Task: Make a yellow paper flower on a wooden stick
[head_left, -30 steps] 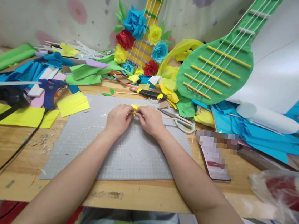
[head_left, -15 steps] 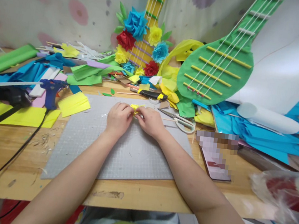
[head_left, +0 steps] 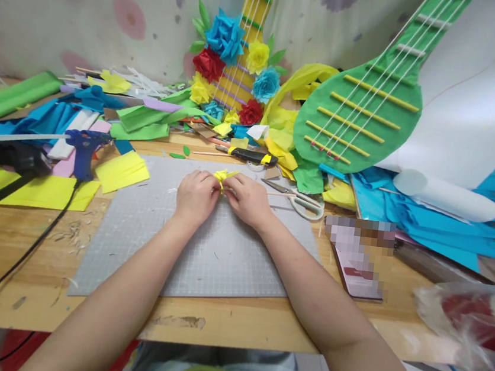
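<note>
My left hand (head_left: 196, 195) and my right hand (head_left: 249, 199) meet over the far part of a grey cutting mat (head_left: 194, 257). Both hands pinch a small piece of yellow folded paper (head_left: 222, 175), which sticks up between the fingertips. Most of the paper is hidden by my fingers. A thin wooden stick (head_left: 280, 194) runs out to the right from under my right hand.
Scissors (head_left: 299, 200) lie right of my hands, a utility knife (head_left: 246, 155) behind them. A blue glue gun (head_left: 82, 147) and its black cord (head_left: 20, 255) sit at the left among yellow, green and blue paper sheets. Two paper guitars (head_left: 357, 117) with paper flowers (head_left: 225, 37) lean at the back. A phone (head_left: 355, 263) lies at the right.
My hands stay in place on the mat; the fingers have shifted slightly and the yellow paper now stands a little more upright between them.
</note>
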`<state>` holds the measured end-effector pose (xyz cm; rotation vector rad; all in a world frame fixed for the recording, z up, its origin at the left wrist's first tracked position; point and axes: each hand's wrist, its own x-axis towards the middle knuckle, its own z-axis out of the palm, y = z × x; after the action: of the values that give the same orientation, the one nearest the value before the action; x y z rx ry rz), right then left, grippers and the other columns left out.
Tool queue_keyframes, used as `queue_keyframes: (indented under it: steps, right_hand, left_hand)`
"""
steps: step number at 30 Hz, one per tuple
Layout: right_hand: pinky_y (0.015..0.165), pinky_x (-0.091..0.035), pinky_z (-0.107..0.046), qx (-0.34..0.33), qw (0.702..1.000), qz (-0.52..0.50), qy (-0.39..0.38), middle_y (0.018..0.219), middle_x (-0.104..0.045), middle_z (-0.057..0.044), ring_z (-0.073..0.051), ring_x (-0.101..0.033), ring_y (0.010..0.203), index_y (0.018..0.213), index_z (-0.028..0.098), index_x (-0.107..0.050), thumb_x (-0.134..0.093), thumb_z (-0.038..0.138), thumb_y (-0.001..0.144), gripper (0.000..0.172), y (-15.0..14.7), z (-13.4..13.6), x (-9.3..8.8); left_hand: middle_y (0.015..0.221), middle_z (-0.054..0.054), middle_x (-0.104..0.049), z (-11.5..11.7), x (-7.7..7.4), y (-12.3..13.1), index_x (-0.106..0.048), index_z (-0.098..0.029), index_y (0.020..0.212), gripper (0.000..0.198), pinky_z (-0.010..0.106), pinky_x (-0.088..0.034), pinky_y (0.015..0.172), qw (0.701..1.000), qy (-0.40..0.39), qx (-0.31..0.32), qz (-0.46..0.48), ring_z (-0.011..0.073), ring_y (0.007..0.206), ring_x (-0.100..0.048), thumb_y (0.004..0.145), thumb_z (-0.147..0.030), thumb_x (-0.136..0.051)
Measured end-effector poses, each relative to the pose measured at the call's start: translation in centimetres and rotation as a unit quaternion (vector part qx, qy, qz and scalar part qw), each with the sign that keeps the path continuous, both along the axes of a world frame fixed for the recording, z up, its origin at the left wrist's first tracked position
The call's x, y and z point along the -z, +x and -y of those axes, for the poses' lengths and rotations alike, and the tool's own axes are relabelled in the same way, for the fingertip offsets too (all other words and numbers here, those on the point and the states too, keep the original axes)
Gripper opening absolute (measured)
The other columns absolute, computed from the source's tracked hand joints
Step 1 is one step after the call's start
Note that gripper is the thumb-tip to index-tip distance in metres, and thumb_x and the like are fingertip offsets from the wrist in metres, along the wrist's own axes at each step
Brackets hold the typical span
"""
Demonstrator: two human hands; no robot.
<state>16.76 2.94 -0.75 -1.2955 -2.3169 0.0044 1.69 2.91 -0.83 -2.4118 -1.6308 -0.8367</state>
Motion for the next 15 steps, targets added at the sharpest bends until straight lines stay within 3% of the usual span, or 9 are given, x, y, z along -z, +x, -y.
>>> queue_keyframes:
  steps: [8,15]
  right_hand:
    - [0.066,-0.034,-0.027,0.019,1.0,-0.007,-0.007,0.095,-0.06,-0.004,-0.017,-0.053,0.082,0.093,0.021,-0.058,-0.047,0.026,0.085,0.015,-0.1,0.0,-0.09]
    - [0.067,-0.035,-0.026,0.007,0.999,-0.019,-0.03,0.098,-0.059,-0.004,-0.016,-0.053,0.083,0.094,0.022,-0.059,-0.047,0.026,0.085,0.015,-0.01,-0.41,0.28]
  left_hand:
    - [0.081,0.007,-0.065,-0.06,-0.47,0.16,-0.062,-0.018,0.075,0.011,0.037,-0.038,0.075,0.999,-0.011,0.003,-0.045,0.0222,0.08,-0.054,0.077,-0.02,-0.052]
    - [0.077,0.005,-0.065,-0.32,0.03,-0.12,-0.064,-0.02,0.072,0.011,0.037,-0.038,0.078,0.999,0.018,0.013,-0.036,0.0214,0.079,-0.055,0.076,-0.021,-0.054]
